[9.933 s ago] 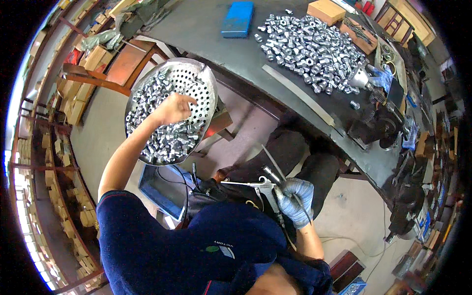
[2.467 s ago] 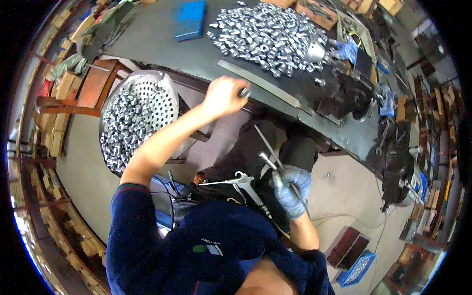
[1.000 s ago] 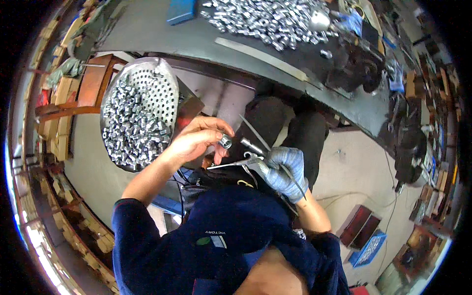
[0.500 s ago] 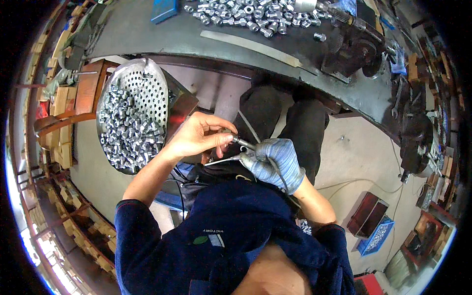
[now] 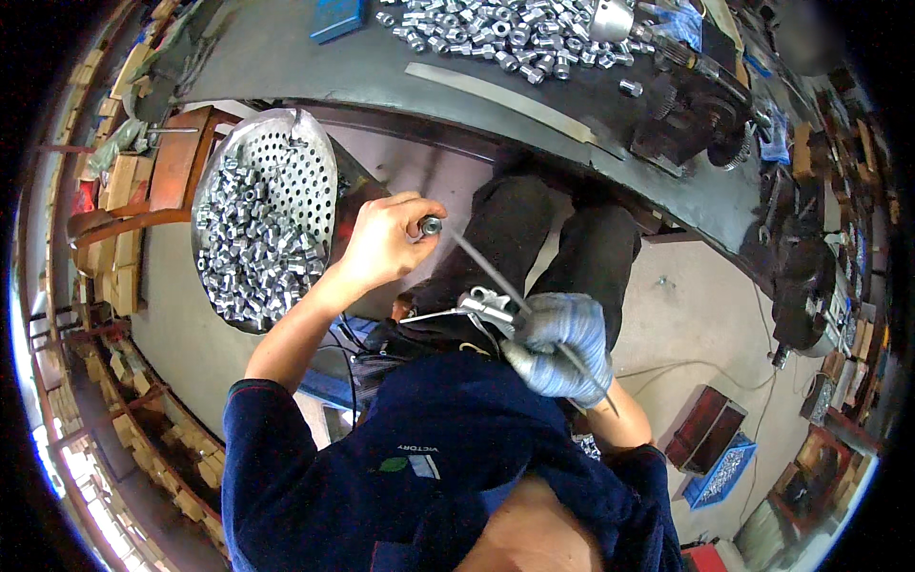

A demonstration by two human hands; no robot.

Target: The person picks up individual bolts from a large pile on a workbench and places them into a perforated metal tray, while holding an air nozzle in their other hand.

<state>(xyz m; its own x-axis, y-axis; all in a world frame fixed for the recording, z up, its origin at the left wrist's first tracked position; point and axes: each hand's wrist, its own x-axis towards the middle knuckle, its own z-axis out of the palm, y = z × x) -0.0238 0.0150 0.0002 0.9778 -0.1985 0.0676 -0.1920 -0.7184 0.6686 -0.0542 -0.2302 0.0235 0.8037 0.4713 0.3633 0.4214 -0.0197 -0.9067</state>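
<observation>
My bare left hand (image 5: 386, 238) is closed around a small metal fitting (image 5: 431, 226), its round, hollow end facing out between thumb and fingers. In a blue-grey knitted glove, my right hand (image 5: 564, 345) grips a slim dark metal rod (image 5: 484, 267), which slants across my lap and sticks out on both sides of the fist. A silver tool with a thin, straight nozzle, resembling an air blow gun (image 5: 488, 305), also juts from the glove. The fitting is apart from both the rod and the nozzle. Gloved fingers hide the gun's rear part.
On my left stands a perforated metal basin (image 5: 310, 176) with many loose metal fittings (image 5: 253, 253). More fittings (image 5: 515, 33) lie heaped on the dark bench (image 5: 276, 71), beside a geared machine (image 5: 691, 114). A blue crate (image 5: 721, 472) sits on the floor at right.
My left hand has drawn up and away from the right with the fitting. The gloved hand has shifted right and down; more of the silver tool shows.
</observation>
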